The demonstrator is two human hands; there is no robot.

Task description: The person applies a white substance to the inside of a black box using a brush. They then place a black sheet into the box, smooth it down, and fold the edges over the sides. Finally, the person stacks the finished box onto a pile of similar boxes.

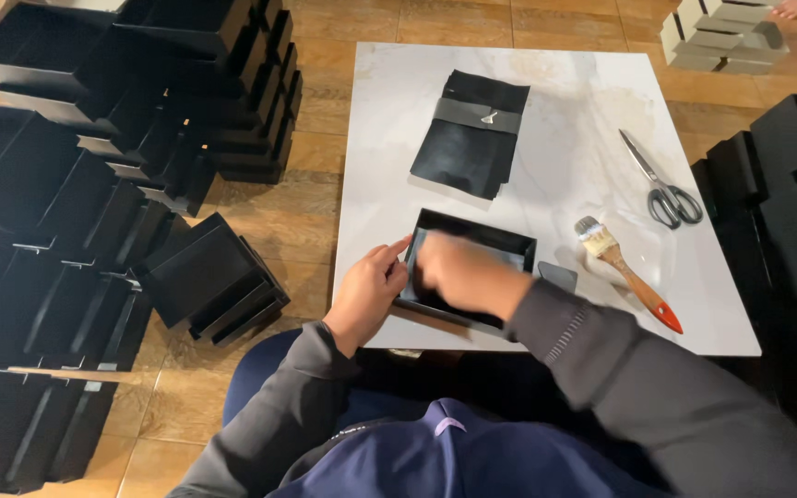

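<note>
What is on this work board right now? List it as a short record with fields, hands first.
left hand: left hand steadies the left edge of the shallow black cardboard box tray
right hand: right hand presses inside the tray, blurred
surface: white marbled board on a tiled floor
behind tray: stack of flat black sheets with a grey band
right of tray: wooden-handled paint brush with red tip; steel scissors
surroundings: stacked black boxes
</note>
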